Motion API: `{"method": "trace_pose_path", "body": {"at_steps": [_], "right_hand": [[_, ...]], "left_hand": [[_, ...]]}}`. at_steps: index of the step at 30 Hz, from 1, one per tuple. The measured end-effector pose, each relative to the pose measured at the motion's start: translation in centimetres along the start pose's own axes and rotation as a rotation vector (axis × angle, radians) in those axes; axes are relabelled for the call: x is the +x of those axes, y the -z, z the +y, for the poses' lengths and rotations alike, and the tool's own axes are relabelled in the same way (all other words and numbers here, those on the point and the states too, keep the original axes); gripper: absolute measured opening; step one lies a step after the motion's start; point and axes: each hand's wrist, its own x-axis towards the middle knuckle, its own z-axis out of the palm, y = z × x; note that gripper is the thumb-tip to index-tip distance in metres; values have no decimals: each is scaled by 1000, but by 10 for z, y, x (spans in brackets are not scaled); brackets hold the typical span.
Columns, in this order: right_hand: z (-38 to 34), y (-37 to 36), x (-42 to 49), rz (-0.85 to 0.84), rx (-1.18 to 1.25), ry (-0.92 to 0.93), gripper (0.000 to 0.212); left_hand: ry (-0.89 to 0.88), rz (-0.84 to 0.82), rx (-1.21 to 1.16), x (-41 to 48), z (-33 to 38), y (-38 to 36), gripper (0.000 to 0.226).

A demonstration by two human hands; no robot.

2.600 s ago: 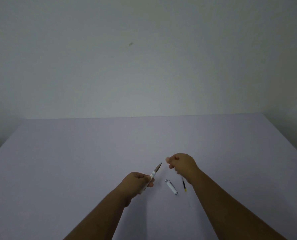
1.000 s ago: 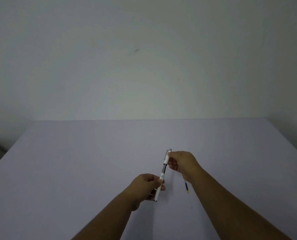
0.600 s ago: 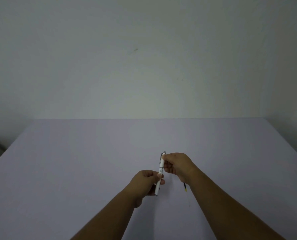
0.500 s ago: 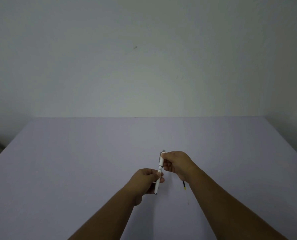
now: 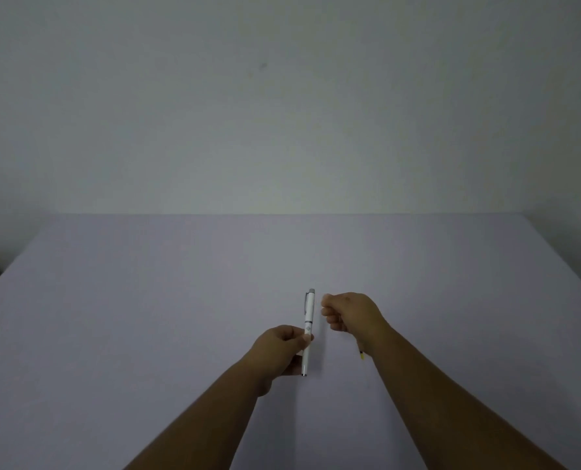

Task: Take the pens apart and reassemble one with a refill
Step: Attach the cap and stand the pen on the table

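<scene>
A white pen (image 5: 308, 320) with its cap on and a grey clip stands almost upright above the table. My left hand (image 5: 280, 351) pinches its lower barrel between thumb and fingers. Just to the right of the cap, my right hand (image 5: 348, 315) is curled into a loose fist, apart from the pen and holding nothing I can see. A thin refill with a yellow and black end (image 5: 361, 355) lies on the table, mostly hidden under my right wrist.
The pale lilac table (image 5: 146, 300) stretches wide to the left and back, ending at a plain grey wall. Its right edge runs diagonally at the far right.
My right hand picked the cap up from the table, pushed it onto the pen and has now let go, drawing slightly right. My left hand keeps the pen.
</scene>
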Motion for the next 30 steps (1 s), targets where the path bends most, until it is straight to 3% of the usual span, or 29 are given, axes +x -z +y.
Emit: {"method": "trace_pose_path", "body": {"at_steps": [4,8,11,16,30], "right_hand": [[20,20,11,140,-577,47,24],[46,30,17,187,-786,-41,39],[61,31,19,221,-779,-80,36],[72,23,19,201,-829,-96,9],[71,-10,24,121,-801,-63,19]], "left_hand": [[-8,96,61,19,-18,-3,11],[-30,205,130,36,-34,-12,5],[-16,272,179,44,-44,-17,7],[-3,327,226,51,-53,-23,6],[1,358,268,56,-60,-32,12]]}}
